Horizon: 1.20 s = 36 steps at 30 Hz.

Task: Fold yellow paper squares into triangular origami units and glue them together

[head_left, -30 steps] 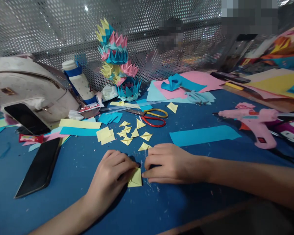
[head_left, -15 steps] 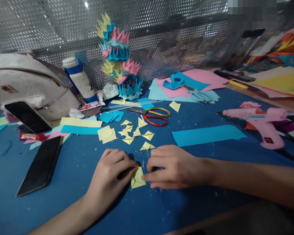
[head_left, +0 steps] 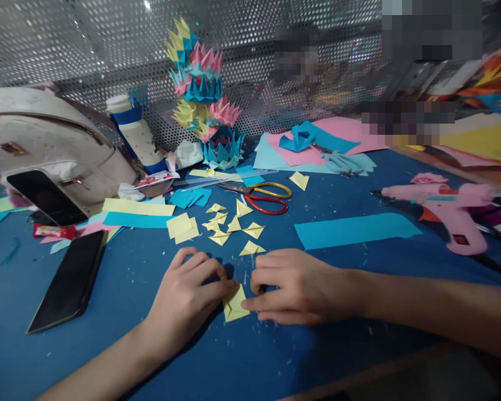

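Note:
A small yellow paper square (head_left: pixel 234 307) with fold creases lies on the blue table between my hands. My left hand (head_left: pixel 192 292) is closed at its upper left corner, thumb and finger pinching there. My right hand (head_left: pixel 294 287) has its fingers bent, with one fingertip gripping the right edge of the paper. Just beyond them are several folded yellow paper triangles (head_left: pixel 253 248) and a small stack of yellow squares (head_left: pixel 182 227). Scissors (head_left: pixel 270 197) with one yellow and one red handle lie behind these pieces.
A blue paper strip (head_left: pixel 357 230) and a pink glue gun (head_left: pixel 455 209) lie to the right. At left are a black phone (head_left: pixel 69 281), another phone (head_left: pixel 45 195) and a white backpack (head_left: pixel 45 139). A folded-paper tower (head_left: pixel 200 83) stands at the back, near a bottle (head_left: pixel 136 133).
My left fingers have shifted slightly at the paper's upper corner, and one finger has lifted a little. My right hand stays almost still. At the back right, a blurred shape now covers part of the table.

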Available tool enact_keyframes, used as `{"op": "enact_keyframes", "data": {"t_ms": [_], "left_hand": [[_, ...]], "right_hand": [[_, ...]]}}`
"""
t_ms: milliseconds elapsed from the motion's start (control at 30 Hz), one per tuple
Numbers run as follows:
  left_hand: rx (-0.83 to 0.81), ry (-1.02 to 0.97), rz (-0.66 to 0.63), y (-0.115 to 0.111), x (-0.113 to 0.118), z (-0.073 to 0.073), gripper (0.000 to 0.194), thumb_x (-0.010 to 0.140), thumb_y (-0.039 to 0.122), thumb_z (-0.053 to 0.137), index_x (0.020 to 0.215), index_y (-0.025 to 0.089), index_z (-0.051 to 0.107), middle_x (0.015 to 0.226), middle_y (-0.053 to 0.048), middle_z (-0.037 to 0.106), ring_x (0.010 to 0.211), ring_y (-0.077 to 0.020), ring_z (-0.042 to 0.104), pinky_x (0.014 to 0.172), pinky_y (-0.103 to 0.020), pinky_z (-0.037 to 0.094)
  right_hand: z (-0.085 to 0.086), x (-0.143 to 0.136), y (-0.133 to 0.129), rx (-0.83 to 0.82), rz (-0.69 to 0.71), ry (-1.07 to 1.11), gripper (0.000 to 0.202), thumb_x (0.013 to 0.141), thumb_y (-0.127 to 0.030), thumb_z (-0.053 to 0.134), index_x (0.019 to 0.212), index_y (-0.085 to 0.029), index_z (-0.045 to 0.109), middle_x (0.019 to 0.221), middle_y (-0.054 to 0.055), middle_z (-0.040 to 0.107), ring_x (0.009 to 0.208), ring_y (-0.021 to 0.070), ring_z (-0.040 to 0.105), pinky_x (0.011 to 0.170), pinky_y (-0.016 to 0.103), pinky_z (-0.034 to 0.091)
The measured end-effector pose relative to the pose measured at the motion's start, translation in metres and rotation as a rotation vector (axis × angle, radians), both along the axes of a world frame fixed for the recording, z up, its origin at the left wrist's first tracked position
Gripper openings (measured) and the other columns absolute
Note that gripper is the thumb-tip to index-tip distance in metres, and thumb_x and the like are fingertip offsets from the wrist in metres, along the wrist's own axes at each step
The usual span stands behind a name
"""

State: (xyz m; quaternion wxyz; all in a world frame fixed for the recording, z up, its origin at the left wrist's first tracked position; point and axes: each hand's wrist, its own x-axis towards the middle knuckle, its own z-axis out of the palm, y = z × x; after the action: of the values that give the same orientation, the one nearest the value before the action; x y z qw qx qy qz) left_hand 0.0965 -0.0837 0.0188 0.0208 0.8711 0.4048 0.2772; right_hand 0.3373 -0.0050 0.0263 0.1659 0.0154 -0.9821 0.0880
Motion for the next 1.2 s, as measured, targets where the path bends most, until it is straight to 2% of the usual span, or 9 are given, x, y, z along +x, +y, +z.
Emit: {"op": "enact_keyframes", "data": {"t_ms": [400, 567, 733, 800, 900, 1000, 1200], "left_hand": [[0.049, 0.056, -0.053, 0.007, -0.003, 0.005, 0.024, 0.103, 0.021, 0.051, 0.097, 0.027, 0.073, 0.084, 0.002, 0.068, 0.075, -0.0151, 0.056, 0.082, -0.036, 0.033], [0.059, 0.103, -0.075, 0.007, -0.005, 0.007, 0.026, 0.104, 0.021, 0.049, 0.094, 0.025, 0.072, 0.089, 0.001, 0.070, 0.079, -0.0166, 0.056, 0.087, -0.039, 0.032], [0.000, 0.220, -0.175, 0.008, -0.013, 0.012, 0.035, 0.101, 0.011, 0.040, 0.119, 0.025, 0.067, 0.107, -0.007, 0.067, 0.092, -0.0226, 0.055, 0.089, -0.044, 0.033], [-0.038, 0.214, -0.197, 0.007, -0.015, 0.014, 0.040, 0.097, 0.008, 0.040, 0.123, 0.025, 0.066, 0.110, -0.009, 0.065, 0.095, -0.0236, 0.055, 0.090, -0.044, 0.034], [-0.140, 0.099, -0.146, 0.005, -0.015, 0.014, 0.042, 0.091, 0.006, 0.043, 0.114, 0.028, 0.071, 0.111, -0.007, 0.064, 0.095, -0.0224, 0.055, 0.087, -0.042, 0.037], [-0.253, -0.078, -0.037, 0.003, -0.010, 0.013, 0.038, 0.088, 0.007, 0.045, 0.104, 0.029, 0.073, 0.106, -0.003, 0.065, 0.094, -0.0202, 0.057, 0.086, -0.039, 0.038], [-0.328, -0.164, 0.121, 0.003, 0.003, 0.006, 0.009, 0.095, 0.019, 0.058, 0.089, 0.021, 0.063, 0.093, 0.000, 0.066, 0.089, -0.0184, 0.059, 0.081, -0.035, 0.037]], "right_hand": [[0.001, 0.000, 0.000, -0.009, 0.006, -0.020, 0.019, 0.099, -0.031, 0.056, 0.109, -0.021, 0.068, 0.093, 0.001, 0.062, 0.077, 0.0160, 0.045, 0.065, 0.031, 0.033], [0.001, 0.000, 0.000, 0.004, 0.006, -0.027, 0.019, 0.100, -0.032, 0.055, 0.110, -0.022, 0.068, 0.092, 0.002, 0.062, 0.077, 0.0157, 0.045, 0.065, 0.031, 0.033], [0.002, 0.000, 0.000, 0.002, 0.002, -0.024, 0.019, 0.100, -0.031, 0.055, 0.109, -0.022, 0.068, 0.092, 0.002, 0.062, 0.076, 0.0160, 0.045, 0.065, 0.031, 0.032], [0.002, 0.000, 0.000, 0.005, 0.008, -0.023, 0.019, 0.100, -0.031, 0.055, 0.109, -0.021, 0.068, 0.092, 0.002, 0.062, 0.076, 0.0161, 0.045, 0.065, 0.030, 0.032], [0.003, -0.001, 0.002, 0.003, 0.019, -0.037, 0.021, 0.101, -0.032, 0.053, 0.110, -0.021, 0.068, 0.092, 0.003, 0.062, 0.077, 0.0164, 0.046, 0.066, 0.030, 0.032], [0.003, -0.001, 0.003, -0.012, 0.038, -0.048, 0.023, 0.101, -0.033, 0.052, 0.111, -0.020, 0.068, 0.092, 0.003, 0.061, 0.078, 0.0168, 0.046, 0.067, 0.031, 0.033], [0.001, -0.003, 0.004, -0.034, 0.048, -0.051, 0.027, 0.103, -0.034, 0.047, 0.113, -0.020, 0.068, 0.092, 0.004, 0.061, 0.079, 0.0172, 0.047, 0.069, 0.030, 0.034]]}}
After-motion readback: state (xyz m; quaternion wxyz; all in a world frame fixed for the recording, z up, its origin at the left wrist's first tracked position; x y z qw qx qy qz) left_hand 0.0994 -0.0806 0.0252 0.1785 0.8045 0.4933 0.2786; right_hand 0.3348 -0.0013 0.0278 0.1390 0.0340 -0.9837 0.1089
